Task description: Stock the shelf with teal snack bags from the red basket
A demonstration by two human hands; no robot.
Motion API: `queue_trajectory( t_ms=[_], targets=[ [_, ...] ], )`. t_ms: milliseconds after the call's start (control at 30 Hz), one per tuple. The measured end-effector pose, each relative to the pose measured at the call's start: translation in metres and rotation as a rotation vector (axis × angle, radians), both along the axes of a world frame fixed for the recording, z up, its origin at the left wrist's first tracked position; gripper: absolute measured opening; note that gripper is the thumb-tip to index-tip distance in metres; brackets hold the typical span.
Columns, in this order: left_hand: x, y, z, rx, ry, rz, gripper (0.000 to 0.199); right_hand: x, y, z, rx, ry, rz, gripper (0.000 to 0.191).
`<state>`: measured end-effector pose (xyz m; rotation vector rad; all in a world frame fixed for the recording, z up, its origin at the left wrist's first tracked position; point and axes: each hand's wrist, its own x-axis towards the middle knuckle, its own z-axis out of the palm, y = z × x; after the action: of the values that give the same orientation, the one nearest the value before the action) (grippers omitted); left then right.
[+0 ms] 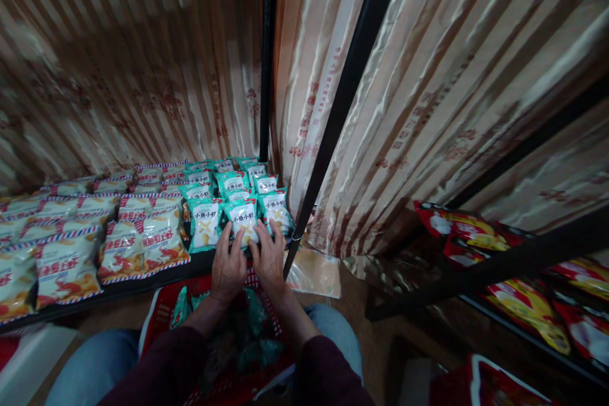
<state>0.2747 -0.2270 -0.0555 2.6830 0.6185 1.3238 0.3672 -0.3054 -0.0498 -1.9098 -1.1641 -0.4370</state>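
Observation:
Rows of green-and-white snack bags (207, 219) stand on a low shelf (157, 276). My left hand (229, 266) touches the lower left of the middle front bag (244, 214), its fingers stretched forward and slightly apart. On that bag's right side lie the spread fingers of my right hand (269, 260), partly reaching over the neighbouring bag (277, 210). Both thumbs are near the bag's lower edge. Below my forearms, a red basket (164, 304) between my knees contains more green packets (181, 306); my arms hide part of it.
Larger white snack bags with striped edges (69, 263) fill the shelf to the left. A black post (333, 120) rises just right of my hands, before pleated curtains (428, 76). Red-and-yellow bags (523, 304) lie on a right-hand rack. A flat packet (314, 273) is on the floor.

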Motion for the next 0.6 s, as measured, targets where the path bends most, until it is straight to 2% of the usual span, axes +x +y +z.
queue_trajectory(
  t_ms=[200,600],
  targets=[
    [0.003,0.000,0.002,-0.005,-0.005,0.023,0.047,0.000,0.000,0.000,-0.008,-0.011,-0.008,0.034],
    [0.001,-0.004,-0.010,0.076,0.015,0.016,0.059,-0.001,-0.005,-0.004,-0.039,-0.040,-0.037,0.035]
  ],
)
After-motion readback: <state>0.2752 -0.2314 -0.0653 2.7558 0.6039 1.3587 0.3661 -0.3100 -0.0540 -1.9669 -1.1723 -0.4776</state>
